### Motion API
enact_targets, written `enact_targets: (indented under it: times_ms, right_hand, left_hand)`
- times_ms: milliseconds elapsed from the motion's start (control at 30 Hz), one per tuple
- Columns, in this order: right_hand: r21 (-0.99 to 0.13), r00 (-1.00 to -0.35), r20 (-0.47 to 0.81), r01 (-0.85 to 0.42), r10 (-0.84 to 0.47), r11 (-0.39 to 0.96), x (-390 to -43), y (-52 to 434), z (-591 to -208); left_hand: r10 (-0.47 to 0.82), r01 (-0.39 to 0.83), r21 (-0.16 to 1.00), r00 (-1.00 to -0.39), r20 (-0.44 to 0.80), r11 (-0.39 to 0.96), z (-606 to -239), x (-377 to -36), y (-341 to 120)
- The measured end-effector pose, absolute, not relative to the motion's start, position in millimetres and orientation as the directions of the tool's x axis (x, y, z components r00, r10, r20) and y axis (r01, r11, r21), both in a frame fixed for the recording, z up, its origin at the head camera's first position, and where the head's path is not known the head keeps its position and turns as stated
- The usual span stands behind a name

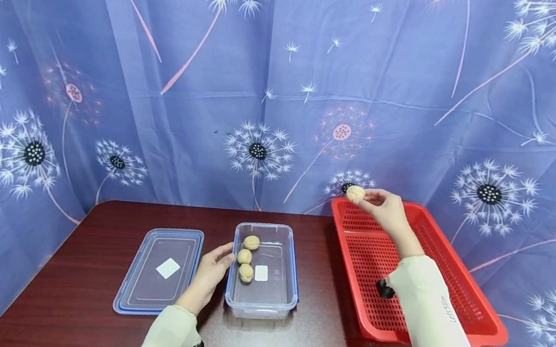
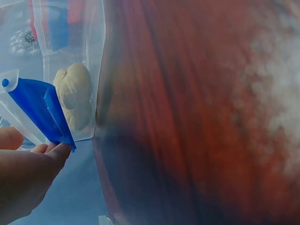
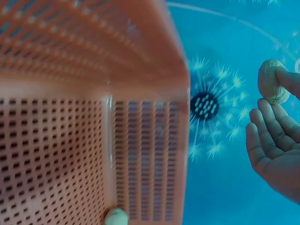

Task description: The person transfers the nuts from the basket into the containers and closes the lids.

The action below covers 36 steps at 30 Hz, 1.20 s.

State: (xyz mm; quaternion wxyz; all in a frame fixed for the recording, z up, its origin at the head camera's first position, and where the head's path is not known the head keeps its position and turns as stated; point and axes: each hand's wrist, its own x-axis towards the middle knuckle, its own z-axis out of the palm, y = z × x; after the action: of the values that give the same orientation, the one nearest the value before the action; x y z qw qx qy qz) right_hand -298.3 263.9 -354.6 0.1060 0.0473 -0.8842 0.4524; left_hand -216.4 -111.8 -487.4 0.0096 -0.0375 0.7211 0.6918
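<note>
A walnut (image 1: 356, 193) is pinched between the thumb and fingertips of my right hand (image 1: 383, 208), above the far left corner of the red basket (image 1: 485, 332). The right wrist view shows the held walnut (image 3: 273, 82) against the curtain. Another pale walnut (image 3: 116, 217) lies in the basket, partly cut off by the frame. My left hand (image 1: 210, 274) grips the left side of a clear plastic container (image 1: 274, 291), fingers at its hanging blue latch flap (image 2: 42, 105). Inside, several walnuts (image 1: 244, 256) stand in a row along the left wall.
Left of the left hand, the container's clear lid (image 1: 174, 294) with a blue seal and white label lies flat on the dark wooden table (image 1: 312, 340). A blue dandelion-print curtain (image 1: 318, 57) hangs behind the table and along its sides.
</note>
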Motion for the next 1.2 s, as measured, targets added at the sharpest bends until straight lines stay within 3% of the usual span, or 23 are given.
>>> enact_targets:
  times_ms: [1200]
  right_hand:
    - [-0.809, -0.940, 0.299, -0.340, -0.163, 0.480, -297, 143, -362]
  left_hand:
    - [-0.054, -0.063, 0.997, -0.997, -0.061, 0.038, -485, -216, -111]
